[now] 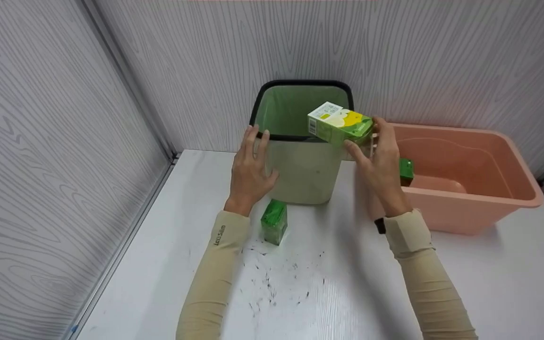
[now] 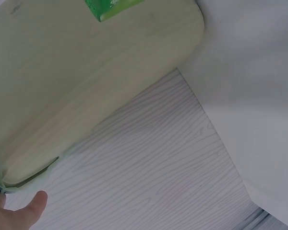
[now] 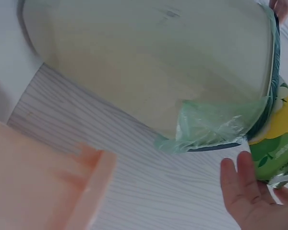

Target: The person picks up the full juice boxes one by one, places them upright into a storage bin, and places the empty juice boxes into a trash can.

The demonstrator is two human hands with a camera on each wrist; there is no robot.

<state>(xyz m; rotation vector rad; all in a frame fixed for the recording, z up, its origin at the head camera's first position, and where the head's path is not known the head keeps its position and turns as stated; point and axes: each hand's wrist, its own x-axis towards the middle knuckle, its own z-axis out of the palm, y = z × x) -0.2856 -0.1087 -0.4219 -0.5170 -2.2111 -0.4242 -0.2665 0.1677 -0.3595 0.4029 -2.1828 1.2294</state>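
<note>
My right hand (image 1: pixel 381 153) holds a green, yellow and white drink carton (image 1: pixel 335 122) by its near end, thumb on one side and fingers on the other. The carton lies tilted above the front right rim of a pale trash bin (image 1: pixel 300 172) with a black rim and green liner (image 3: pixel 216 122). In the right wrist view the carton's (image 3: pixel 278 139) printed side shows beside the rim. My left hand (image 1: pixel 251 172) rests its extended fingertips on the bin's left front rim, thumb spread away. A second green carton (image 1: pixel 274 222) stands on the table just before the bin.
A pink plastic tub (image 1: pixel 461 210) stands right of the bin, with a green carton (image 1: pixel 406 171) inside at its left end. Dark specks mark the white table (image 1: pixel 300 283). Wood-patterned panels (image 1: pixel 196 61) rise behind and at the left.
</note>
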